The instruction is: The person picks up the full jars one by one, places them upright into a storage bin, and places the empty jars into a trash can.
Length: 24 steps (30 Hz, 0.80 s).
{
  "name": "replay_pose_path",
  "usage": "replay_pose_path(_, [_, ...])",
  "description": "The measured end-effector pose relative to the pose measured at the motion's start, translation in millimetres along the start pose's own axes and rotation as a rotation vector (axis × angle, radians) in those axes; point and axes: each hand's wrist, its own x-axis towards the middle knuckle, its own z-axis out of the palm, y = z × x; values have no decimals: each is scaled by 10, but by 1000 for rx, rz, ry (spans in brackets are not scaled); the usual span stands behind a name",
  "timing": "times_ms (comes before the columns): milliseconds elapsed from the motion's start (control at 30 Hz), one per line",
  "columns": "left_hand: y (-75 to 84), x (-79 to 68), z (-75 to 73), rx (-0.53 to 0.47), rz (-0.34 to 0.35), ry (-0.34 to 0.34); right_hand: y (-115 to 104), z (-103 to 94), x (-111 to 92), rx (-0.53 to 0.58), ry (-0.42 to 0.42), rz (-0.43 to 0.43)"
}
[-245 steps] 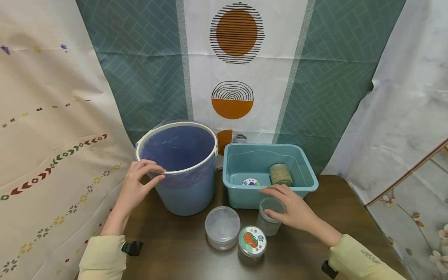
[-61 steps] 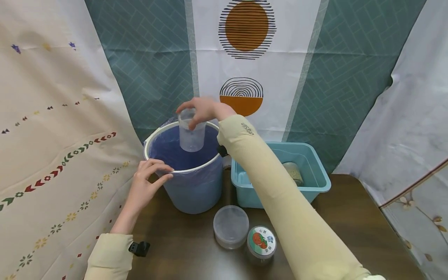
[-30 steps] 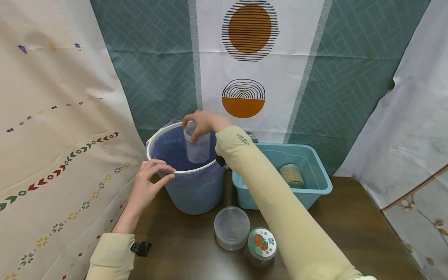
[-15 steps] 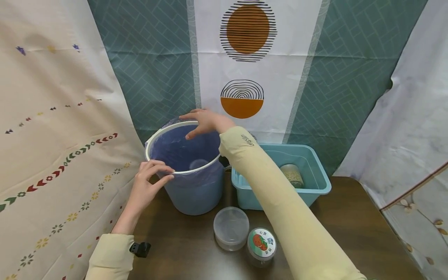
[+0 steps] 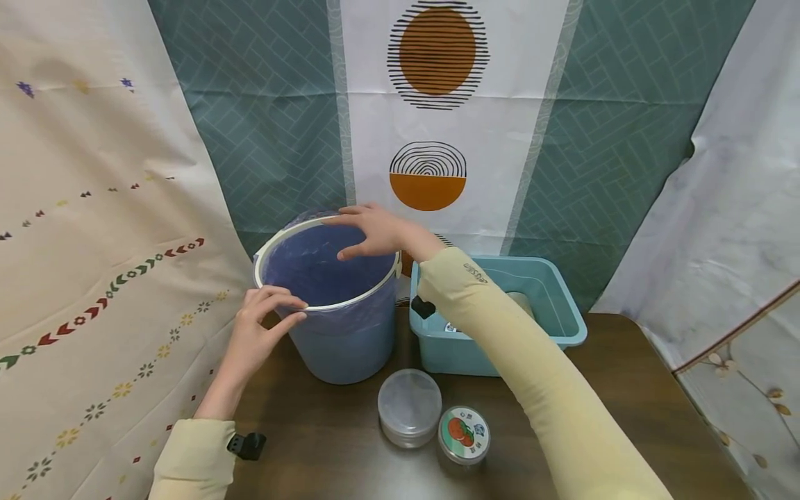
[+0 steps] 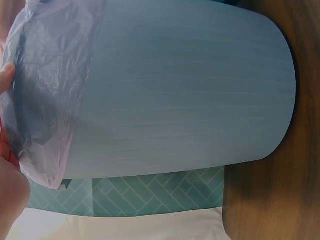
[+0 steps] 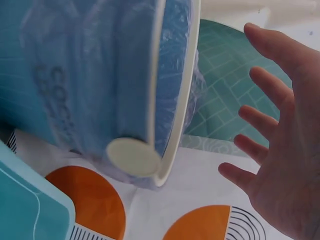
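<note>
A dark brown wooden table (image 5: pixel 312 444) carries everything here, its grain plain in the left wrist view and a pale gleam showing at six o'clock in the head view. Cloth closes in the space: a green-and-white backdrop (image 5: pixel 269 118) with orange circles at twelve o'clock, a cream cloth (image 5: pixel 81 278) with rows of small motifs at nine, and a white marbled cloth (image 5: pixel 750 208) with a printed branch at three.

Take the round clear container (image 5: pixel 409 399) as the dial's centre. The blue bucket (image 5: pixel 340 351) stands upright on the wood at about half past ten, a thin plastic liner (image 6: pixel 55 75) folded over its cream rim. A teal tub (image 5: pixel 462 354) sits between one and two o'clock, near the bucket; inside, a jar (image 5: pixel 520 303) shows partly behind the sleeve (image 5: pixel 550 389). A jar with a tomato-print lid (image 5: pixel 464 436) stands just beside the container, at four o'clock.

On the bucket's own dial, the left hand (image 5: pixel 256 330) is at seven, thumb and fingers pinching the lined rim. The right hand (image 5: pixel 381 232) hovers over the mouth towards two, its fingers (image 7: pixel 270 90) spread and holding nothing.
</note>
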Motion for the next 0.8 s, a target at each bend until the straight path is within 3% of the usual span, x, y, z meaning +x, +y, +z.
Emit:
replay_pose_path(267, [5, -1, 2, -6, 39, 16, 94, 99, -435, 72, 116, -39])
replay_pose_path(533, [-11, -10, 14, 8, 16, 25, 38, 282, -955, 49, 256, -117])
replay_pose_path(800, [8, 2, 15, -5, 52, 19, -1, 637, -1430, 72, 265, -145])
